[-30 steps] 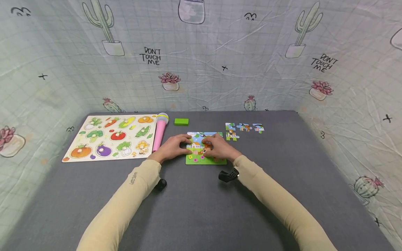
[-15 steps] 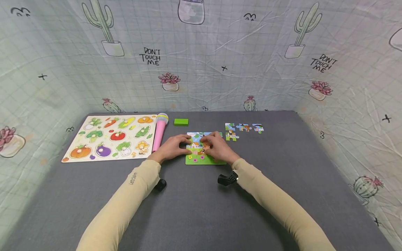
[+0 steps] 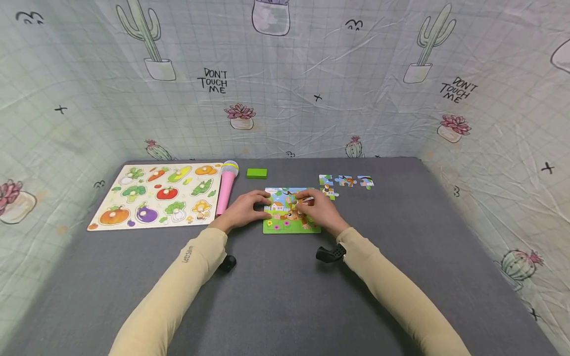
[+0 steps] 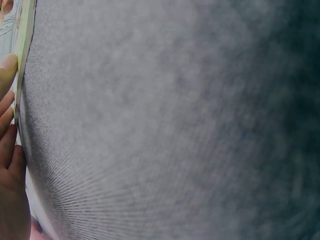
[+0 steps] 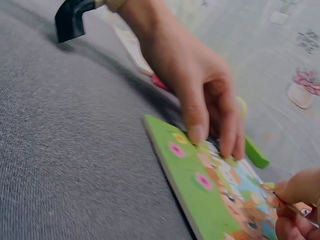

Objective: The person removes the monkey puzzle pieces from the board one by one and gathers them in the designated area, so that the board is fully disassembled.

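Puzzle board (image 3: 284, 211) lies with the left hand (image 3: 244, 209) resting on its left edge, thumb and fingers apart, while the right hand (image 3: 324, 211) has shifted rightward over it, pinching a piece (image 5: 292, 206) apparently lifted free.

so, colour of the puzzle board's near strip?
Green near strip, with pink and yellow flowers; clearest in the right wrist view.

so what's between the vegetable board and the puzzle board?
The pink microphone, lying along the right edge of the vegetable board, then the left hand, touching the left side of the puzzle board. Shows in the head view.
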Available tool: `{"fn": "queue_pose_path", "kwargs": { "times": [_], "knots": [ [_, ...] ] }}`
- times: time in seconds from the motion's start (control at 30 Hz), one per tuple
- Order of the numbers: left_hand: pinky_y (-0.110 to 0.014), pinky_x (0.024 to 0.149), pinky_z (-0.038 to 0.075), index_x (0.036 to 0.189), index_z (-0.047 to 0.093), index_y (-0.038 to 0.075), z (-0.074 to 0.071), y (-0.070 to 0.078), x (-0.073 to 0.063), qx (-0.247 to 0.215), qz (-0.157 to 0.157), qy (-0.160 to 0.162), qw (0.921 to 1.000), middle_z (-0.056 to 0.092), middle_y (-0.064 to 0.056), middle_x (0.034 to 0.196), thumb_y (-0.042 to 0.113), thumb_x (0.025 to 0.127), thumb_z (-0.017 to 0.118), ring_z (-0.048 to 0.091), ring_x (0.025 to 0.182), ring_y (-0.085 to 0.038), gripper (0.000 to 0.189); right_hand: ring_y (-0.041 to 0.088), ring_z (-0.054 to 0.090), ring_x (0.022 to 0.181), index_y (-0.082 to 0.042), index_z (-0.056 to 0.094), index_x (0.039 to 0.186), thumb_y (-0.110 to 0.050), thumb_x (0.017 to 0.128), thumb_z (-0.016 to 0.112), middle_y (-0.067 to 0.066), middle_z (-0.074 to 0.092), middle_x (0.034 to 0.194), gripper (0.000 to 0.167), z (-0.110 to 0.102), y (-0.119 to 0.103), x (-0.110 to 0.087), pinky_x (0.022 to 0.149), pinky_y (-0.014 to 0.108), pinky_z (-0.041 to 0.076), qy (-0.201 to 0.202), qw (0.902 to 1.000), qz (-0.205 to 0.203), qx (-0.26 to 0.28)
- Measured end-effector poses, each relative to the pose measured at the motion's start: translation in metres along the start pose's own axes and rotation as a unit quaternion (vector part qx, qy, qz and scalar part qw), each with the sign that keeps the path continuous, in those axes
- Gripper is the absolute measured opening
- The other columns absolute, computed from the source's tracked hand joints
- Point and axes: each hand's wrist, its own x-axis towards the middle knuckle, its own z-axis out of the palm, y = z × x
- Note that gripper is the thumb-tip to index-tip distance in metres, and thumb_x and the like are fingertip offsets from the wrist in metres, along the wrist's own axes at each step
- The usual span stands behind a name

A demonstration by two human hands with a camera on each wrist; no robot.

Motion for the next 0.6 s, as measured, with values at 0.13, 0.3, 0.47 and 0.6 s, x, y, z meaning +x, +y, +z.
{"fn": "queue_pose_path", "kwargs": {
  "times": [0.13, 0.3, 0.47, 0.6],
  "knots": [
    [-0.044, 0.113, 0.033, 0.120, 0.068, 0.002, 0.000, 0.000, 0.000, 0.002, 0.000, 0.002, 1.0000, 0.053, -0.011, 0.140, 0.024, 0.085, 0.077, 0.044, 0.134, -0.028, 0.042, 0.027, 0.060, 0.107, -0.009, 0.063, 0.122, -0.016, 0.094, 0.066, 0.010, 0.059, 0.127, 0.029, -0.013, 0.008, -0.005, 0.083, 0.040, 0.052, 0.025, 0.9996, 0.012, 0.008],
    [-0.044, 0.113, 0.032, 0.121, 0.067, 0.002, 0.000, 0.001, 0.000, 0.002, -0.003, -0.003, 1.0000, 0.053, -0.011, 0.140, 0.025, 0.086, 0.077, 0.043, 0.134, -0.028, 0.043, 0.027, 0.061, 0.102, -0.009, 0.063, 0.122, -0.016, 0.095, 0.065, 0.010, 0.060, 0.124, 0.028, -0.034, 0.024, -0.010, 0.078, 0.038, 0.050, 0.046, 0.9983, 0.033, 0.017],
    [-0.045, 0.113, 0.032, 0.121, 0.067, 0.003, -0.001, 0.001, 0.000, 0.003, -0.003, -0.005, 1.0000, 0.053, -0.011, 0.140, 0.025, 0.086, 0.077, 0.043, 0.134, -0.029, 0.043, 0.029, 0.059, 0.102, -0.008, 0.061, 0.125, -0.016, 0.097, 0.062, 0.013, 0.060, 0.122, 0.029, -0.056, 0.040, -0.014, 0.079, 0.039, 0.049, 0.062, 0.9970, 0.045, -0.007],
    [-0.045, 0.113, 0.032, 0.121, 0.067, 0.002, -0.002, 0.001, 0.000, 0.001, -0.001, -0.004, 1.0000, 0.053, -0.012, 0.140, 0.025, 0.086, 0.076, 0.043, 0.134, -0.029, 0.042, 0.030, 0.058, 0.103, -0.007, 0.059, 0.127, -0.016, 0.097, 0.060, 0.015, 0.058, 0.125, 0.031, -0.075, 0.051, -0.015, 0.080, 0.040, 0.047, 0.075, 0.9949, 0.068, -0.010]
  ]
}}
